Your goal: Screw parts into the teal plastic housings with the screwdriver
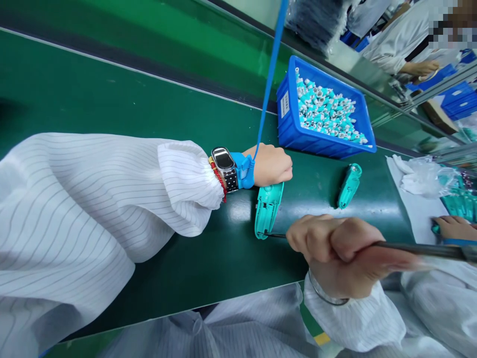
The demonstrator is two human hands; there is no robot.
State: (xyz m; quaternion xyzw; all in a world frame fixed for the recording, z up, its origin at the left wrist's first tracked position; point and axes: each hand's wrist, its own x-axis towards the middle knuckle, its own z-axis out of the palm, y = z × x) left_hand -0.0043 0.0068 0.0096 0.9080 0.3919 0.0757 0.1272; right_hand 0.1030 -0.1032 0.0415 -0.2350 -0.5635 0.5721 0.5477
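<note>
My left hand [271,163] is closed over the upper end of a teal plastic housing half [267,209], whose hollow, ribbed inside faces up; its fingers are mostly hidden beneath. In a fist, my right hand [341,251] grips a long dark rod-shaped tool [421,248], its exact kind unclear. The thin tip reaches the lower end of the housing half. A second teal housing part [349,186] lies apart on the green table, up and to the right of my right hand. A blue wrist strap [244,170] with a cord is around my left wrist.
Behind my left hand stands a blue bin [324,141] of small teal-and-white parts. A co-worker's hand [454,227] rests near more teal pieces at the right, beside clear plastic bags [428,176]. The blue cord [272,74] rises past the bin. Another person works beyond the glass.
</note>
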